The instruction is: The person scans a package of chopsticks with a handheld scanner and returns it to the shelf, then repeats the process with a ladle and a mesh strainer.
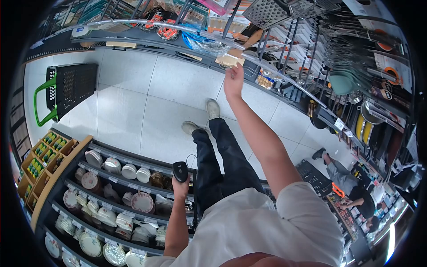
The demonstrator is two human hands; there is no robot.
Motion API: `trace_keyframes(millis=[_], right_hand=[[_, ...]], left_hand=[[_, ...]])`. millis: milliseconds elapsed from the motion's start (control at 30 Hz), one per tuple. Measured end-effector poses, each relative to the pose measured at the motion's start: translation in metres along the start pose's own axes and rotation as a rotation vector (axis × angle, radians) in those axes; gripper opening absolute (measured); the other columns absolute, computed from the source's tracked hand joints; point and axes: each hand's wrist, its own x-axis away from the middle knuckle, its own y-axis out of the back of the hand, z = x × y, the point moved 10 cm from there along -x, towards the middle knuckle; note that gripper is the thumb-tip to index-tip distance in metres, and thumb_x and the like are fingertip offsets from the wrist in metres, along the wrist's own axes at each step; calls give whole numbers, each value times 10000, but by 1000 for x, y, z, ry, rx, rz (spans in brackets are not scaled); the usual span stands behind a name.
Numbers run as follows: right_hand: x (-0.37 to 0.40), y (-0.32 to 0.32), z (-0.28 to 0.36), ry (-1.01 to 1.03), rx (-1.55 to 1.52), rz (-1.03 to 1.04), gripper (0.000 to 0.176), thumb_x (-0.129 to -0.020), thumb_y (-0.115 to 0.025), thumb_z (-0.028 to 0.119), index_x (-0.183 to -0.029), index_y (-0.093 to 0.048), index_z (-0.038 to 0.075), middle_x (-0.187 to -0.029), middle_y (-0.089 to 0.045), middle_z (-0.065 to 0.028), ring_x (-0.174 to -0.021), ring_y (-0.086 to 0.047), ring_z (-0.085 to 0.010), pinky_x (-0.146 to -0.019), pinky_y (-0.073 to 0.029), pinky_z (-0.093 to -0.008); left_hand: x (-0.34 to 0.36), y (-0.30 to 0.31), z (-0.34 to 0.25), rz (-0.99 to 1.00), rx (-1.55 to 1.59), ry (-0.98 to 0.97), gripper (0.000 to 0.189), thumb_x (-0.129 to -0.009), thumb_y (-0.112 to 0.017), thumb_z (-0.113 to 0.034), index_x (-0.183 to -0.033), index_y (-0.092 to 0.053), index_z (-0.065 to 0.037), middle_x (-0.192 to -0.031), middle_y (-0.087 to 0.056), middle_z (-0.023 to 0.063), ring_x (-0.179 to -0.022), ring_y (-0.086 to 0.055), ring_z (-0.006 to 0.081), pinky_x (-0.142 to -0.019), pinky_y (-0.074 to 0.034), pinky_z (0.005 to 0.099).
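At the far left, a wooden display box [42, 155] is divided into compartments, each filled with small green-and-yellow packs. Beyond it, a black shopping basket [71, 84] with green handles is set on the floor [133, 98]; what lies in it cannot be told. The crockery shelf [111, 179] is stocked with rows of plates, bowls and cups. A black scanner [180, 170] is clamped in the left hand [181, 189] and held upright over that shelf's upper edge. The right hand [233, 82] is stretched out with its fingers apart, the tips laid against a flat tan pack [227, 61] at the front edge of the opposite shelf [155, 48]. The pack is touched but not gripped or lifted, and the scanner is not pointed at it, so the work is judged to be at an early stage. At the right, another person [356, 196] is crouched beside a second black basket [313, 175], whose contents cannot be made out.
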Motion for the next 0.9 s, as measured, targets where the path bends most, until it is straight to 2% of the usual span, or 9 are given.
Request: trace_keyframes(millis=[67,200,267,400,467,600,700,767,900], right_hand=[[4,26,-33,-80,123,60,478,-871,-587,95,-1297,-409,-27,-1033,-592,-155,-923,-572,-190,-808,-469,-303],[-13,79,-52,-122,98,35,437,-872,-577,83,-1271,-433,-22,-917,-617,-102,-835,-564,-133,-750,-467,-278],[-32,91,-22,0,150,29,397,-881,-561,78,-1250,-448,-15,-859,-621,-71,-815,-563,-119,-724,-462,-265],[-70,98,18,-53,206,-3,403,-873,-575,65,-1245,-440,-7,-891,-606,-80,-819,-565,-131,-724,-462,-267],[-93,103,35,202,152,-141,435,-862,-634,141,-1240,-476,-8,-1012,-590,-103,-838,-578,-149,-749,-469,-289],[-116,92,35,59,-141,-85,514,-828,-645,64,-1274,-396,8,-987,-566,-122,-838,-575,-168,-703,-479,-307],[-131,91,41,117,-16,-105,487,-813,-680,100,-1224,-433,9,-998,-570,-124,-861,-582,-184,-713,-483,-299],[-143,94,36,282,20,-117,410,-800,-707,129,-1124,-493,-1,-964,-586,-114,-858,-589,-189,-735,-480,-299],[-148,102,46,308,-3,-46,361,-791,-720,147,-1054,-533,-15,-925,-601,-100,-842,-594,-185,-745,-477,-306]], left_hand=[[2,2,19,45,21,56,172,-736,-714,-94,-802,-596,12,-724,-629,47,-650,-569,114,-621,-468,293],[7,13,51,60,-89,131,150,-729,-703,-97,-740,-587,-3,-625,-602,27,-564,-544,98,-542,-440,276],[11,17,62,72,-63,164,150,-727,-701,-99,-734,-585,-4,-620,-601,29,-558,-542,100,-535,-436,273],[16,17,53,72,-92,187,149,-721,-691,-102,-712,-577,-7,-610,-594,25,-554,-541,99,-530,-428,273],[12,17,59,85,-102,183,142,-720,-688,-102,-715,-581,-10,-607,-588,17,-553,-538,97,-533,-429,277],[11,11,35,126,-103,155,127,-715,-684,-105,-741,-601,-12,-621,-583,1,-575,-523,83,-554,-431,280],[9,6,19,110,-49,103,143,-715,-694,-113,-767,-612,-10,-646,-592,3,-604,-509,73,-567,-428,275],[8,6,18,90,-48,103,155,-715,-700,-118,-774,-611,-6,-656,-596,5,-617,-508,70,-572,-428,273],[8,7,17,48,-60,48,183,-720,-715,-131,-781,-603,1,-654,-593,5,-615,-510,72,-573,-431,272]])
